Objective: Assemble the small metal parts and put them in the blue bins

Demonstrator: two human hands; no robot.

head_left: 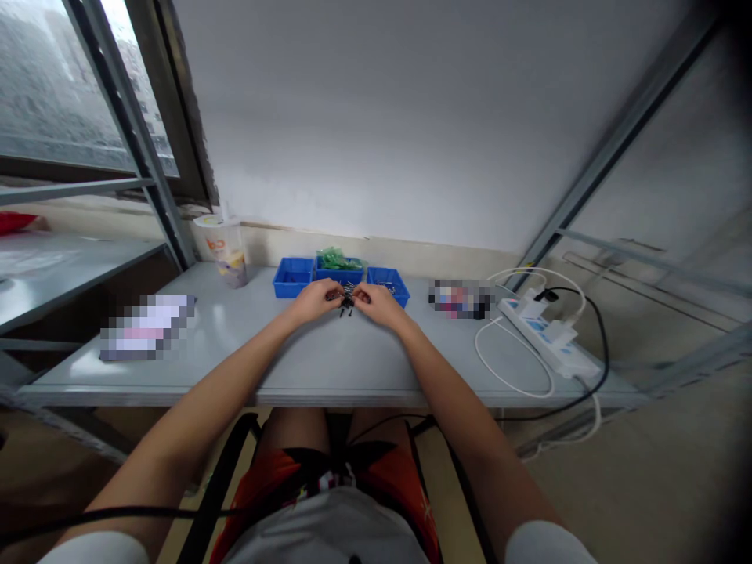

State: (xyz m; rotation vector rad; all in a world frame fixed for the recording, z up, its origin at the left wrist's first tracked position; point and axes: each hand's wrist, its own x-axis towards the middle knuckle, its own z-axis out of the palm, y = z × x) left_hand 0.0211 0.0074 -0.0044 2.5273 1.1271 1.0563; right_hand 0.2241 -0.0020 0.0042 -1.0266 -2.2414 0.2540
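Two hands: both met over the far middle of the bench, fingertips almost touching each other.
Left hand (316, 299): fingers curled in, pinching one side of a small dark part (347, 298).
Right hand (379, 302): fingers likewise curled, closed on the other side of the same part.
Small dark part: black, with thin bits poking out below; it was held between the two hands just above the bench, too small to make out further.
Blue bins (292, 277): three sat in a row just behind the hands; the middle one held green pieces (336, 258), and the right one held small dark items.
Bench (329, 360): pale grey, set against a white wall.
Cup (226, 247): a plastic drink cup stood to the left of the bins.
Power strip (549, 333): white, lying on the right of the bench, with white and black cables looped around it.
Room: a window with a dark frame stood at the left, and metal shelf rails ran along both sides.
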